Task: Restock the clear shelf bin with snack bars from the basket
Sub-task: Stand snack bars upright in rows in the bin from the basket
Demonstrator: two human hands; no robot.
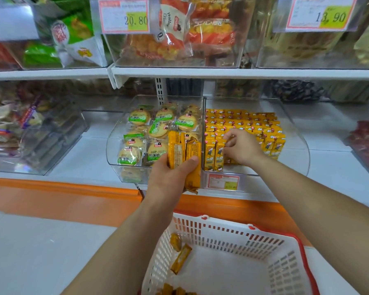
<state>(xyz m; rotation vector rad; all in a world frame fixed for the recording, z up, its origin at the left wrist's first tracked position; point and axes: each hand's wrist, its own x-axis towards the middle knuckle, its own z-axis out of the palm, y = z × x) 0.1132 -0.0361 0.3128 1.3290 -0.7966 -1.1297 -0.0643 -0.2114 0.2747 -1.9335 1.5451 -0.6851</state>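
A white shelf (90,158) fills the middle of the frame, and a white, red-rimmed basket (232,228) at the lower right holds a few loose snack bars (180,260). At centre right the clear shelf bin (296,150) carries rows of yellow snack bars (243,120). There the right hand (243,147) reaches in, its curled fingers (230,139) pinching a standing bar (218,156) in the front row. Just left of it, the left hand (168,177) wraps its fingers around a bundle of snack bars (183,150) in front of the biscuit bin (113,145).
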